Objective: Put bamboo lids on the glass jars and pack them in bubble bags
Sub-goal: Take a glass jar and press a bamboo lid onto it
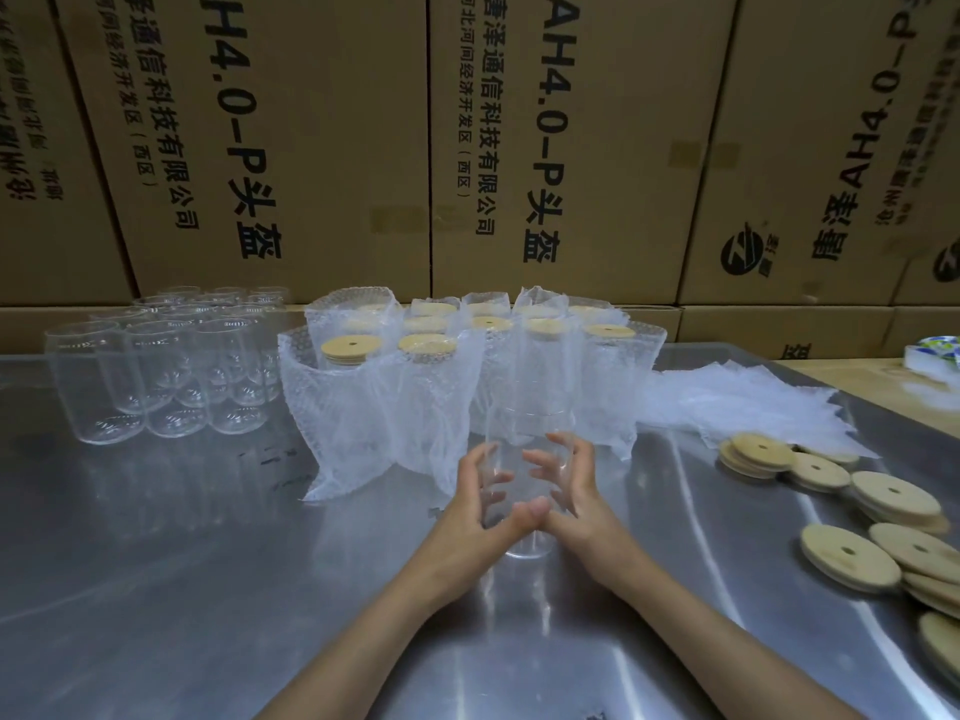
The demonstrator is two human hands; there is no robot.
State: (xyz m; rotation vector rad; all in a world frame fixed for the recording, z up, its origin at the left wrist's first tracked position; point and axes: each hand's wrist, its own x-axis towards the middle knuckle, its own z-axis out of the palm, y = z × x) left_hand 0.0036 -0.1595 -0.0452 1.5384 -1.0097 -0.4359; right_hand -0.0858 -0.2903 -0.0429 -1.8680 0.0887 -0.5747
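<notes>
Stainless steel tabletop [208, 589] fills the foreground, with a wall of printed cardboard boxes [322, 148] behind it. At the centre stands one clear glass jar [527, 459], upright, open at the top and carrying no lid. The left hand [475, 504] and the right hand [563, 491] are cupped around its lower half from either side, fingers curled against the glass and thumbs meeting at the near side; both grip the jar.

Directly behind it stands a cluster of jars already fitted with round bamboo lids [350, 348] and sleeved in bubble bags [395, 402], the bag mouths standing open above the lids. To the left, near the back edge, a group of bare glass jars [171, 376] stands upright in rows, touching one another. To the right of the bagged cluster lies a flat heap of unused bubble bags [737, 402]. Just beside that heap, along the right edge of the tabletop, loose bamboo lids [852, 558] lie in overlapping stacks, each with a small centre hole.
</notes>
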